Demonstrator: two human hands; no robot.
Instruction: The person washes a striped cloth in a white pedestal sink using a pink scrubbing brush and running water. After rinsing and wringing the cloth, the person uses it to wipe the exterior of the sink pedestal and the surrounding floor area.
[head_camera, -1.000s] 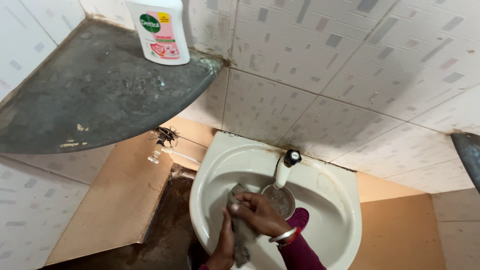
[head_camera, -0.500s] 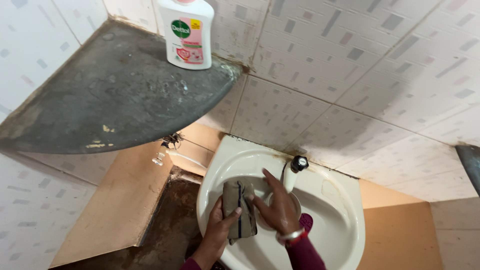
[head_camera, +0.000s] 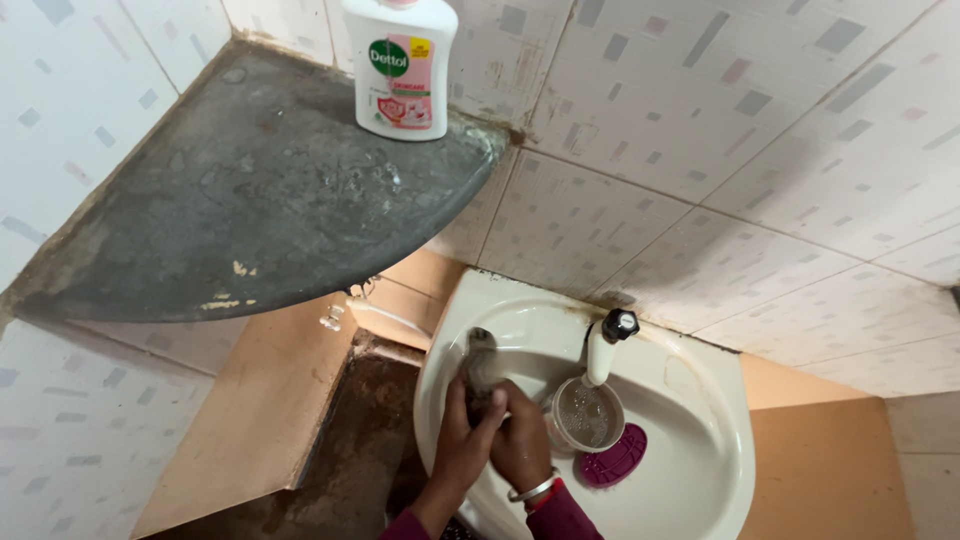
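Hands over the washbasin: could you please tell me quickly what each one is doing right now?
Left hand: closed on the grey cloth, fingers wrapped round it.
Right hand: pressed against the same grey cloth; whether it grips cannot be told.

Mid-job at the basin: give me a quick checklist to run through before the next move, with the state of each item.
1. Both hands on the dark grey item: ok; left hand and right hand clasp it.
2. Item over the basin: ok.
3. Glass upright under the tap: ok.
4. Water running: cannot tell.
5. Purple lid apart from the hands: ok.
6. Soap bottle standing upright on the corner shelf: ok.
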